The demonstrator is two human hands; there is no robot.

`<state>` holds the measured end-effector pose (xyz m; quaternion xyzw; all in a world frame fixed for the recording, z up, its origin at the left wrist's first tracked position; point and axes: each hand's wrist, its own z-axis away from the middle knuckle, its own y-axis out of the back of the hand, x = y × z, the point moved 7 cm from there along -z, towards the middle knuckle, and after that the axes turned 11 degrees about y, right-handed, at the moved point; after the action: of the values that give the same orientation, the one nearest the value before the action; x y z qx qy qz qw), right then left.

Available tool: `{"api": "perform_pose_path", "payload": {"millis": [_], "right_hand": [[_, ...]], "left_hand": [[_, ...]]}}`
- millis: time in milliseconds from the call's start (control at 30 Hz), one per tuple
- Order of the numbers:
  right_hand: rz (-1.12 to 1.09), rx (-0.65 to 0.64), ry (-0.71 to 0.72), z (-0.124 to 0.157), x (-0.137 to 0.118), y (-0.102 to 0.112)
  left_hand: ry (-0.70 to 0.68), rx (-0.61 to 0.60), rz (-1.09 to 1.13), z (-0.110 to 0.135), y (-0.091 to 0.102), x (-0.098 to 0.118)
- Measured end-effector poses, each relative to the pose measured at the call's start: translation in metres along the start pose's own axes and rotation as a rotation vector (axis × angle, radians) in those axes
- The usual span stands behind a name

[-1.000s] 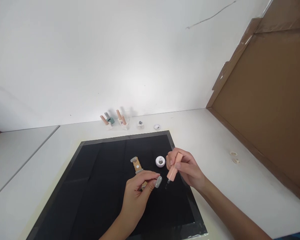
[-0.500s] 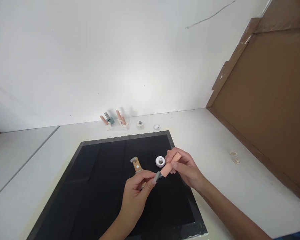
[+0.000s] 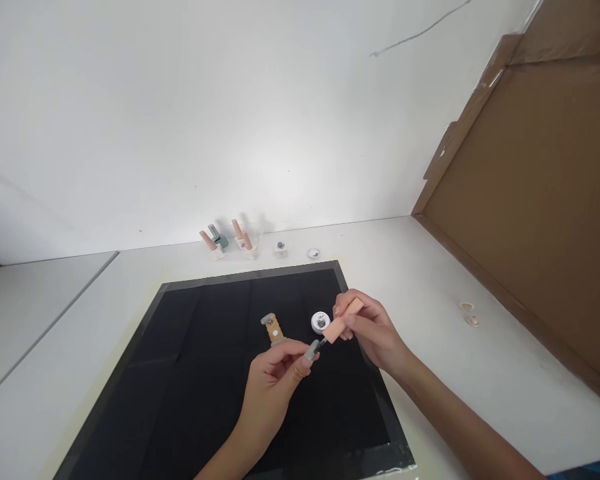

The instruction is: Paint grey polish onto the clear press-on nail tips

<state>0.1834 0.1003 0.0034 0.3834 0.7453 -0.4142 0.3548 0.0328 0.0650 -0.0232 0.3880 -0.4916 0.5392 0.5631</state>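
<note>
My left hand [image 3: 275, 380] is closed in a pinch on a small grey false nail [image 3: 311, 350] on a stick, held over the black mat [image 3: 190, 373]. My right hand [image 3: 370, 330] grips a peach nail-polish cap with a brush [image 3: 343, 321]; the brush tip touches the grey nail. Just behind my hands a small white round jar [image 3: 321, 323] sits on the mat. To the left of the jar stands a tan nail-tip holder [image 3: 273, 329].
Several small polish bottles [image 3: 227, 239] and two tiny pots [image 3: 281, 248] line the wall at the back of the white table [image 3: 430, 267]. A brown cardboard panel [image 3: 535, 193] stands on the right. Two small rings [image 3: 470, 315] lie on the table near it.
My right hand tilted the brush from hanging down to pointing left and brought its tip onto the grey nail. My left hand rose slightly.
</note>
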Motion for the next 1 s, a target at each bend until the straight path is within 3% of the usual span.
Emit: {"api": "perform_pose_path", "payload": {"millis": [367,700,1000], "right_hand": [[-0.050,0.120,-0.033,-0.002,-0.002,0.007],[-0.062,-0.080,-0.047,0.001,0.002,-0.008],[-0.014,0.039,-0.066,-0.002,0.005,0.004]], "left_hand": [[-0.063,0.058,-0.088,0.001,0.003,0.004],[-0.196,0.063,-0.215,0.004,0.002,0.010],[-0.240,0.069,-0.221,0.006,0.004,0.011]]}}
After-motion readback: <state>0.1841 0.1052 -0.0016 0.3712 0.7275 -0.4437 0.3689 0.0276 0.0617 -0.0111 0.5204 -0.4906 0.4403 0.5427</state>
